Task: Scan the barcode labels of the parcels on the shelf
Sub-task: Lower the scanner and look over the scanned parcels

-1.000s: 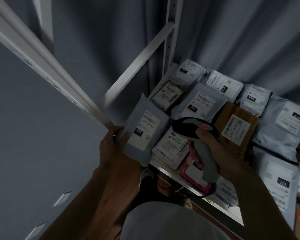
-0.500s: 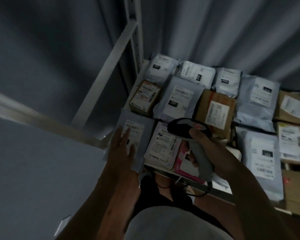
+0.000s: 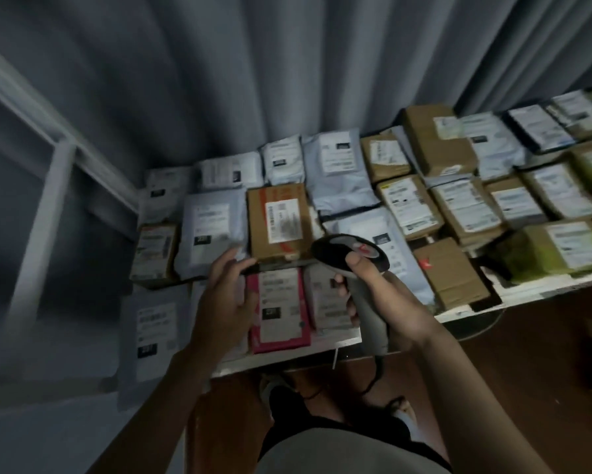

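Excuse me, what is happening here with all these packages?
A person is scanning parcel labels on a shelf crowded with grey mailers and cardboard boxes. The right hand grips a handheld barcode scanner, with its head over the front rows. The left hand rests with loose fingers on the left edge of a pink parcel, whose white label faces up. The picture is blurred, so no label can be read.

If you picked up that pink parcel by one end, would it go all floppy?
Probably only a little. The pink parcel lies flat and thin with straight edges, so it likely bends slightly rather than droops. It looks light for its size. Its smooth wrapping might feel slippery.
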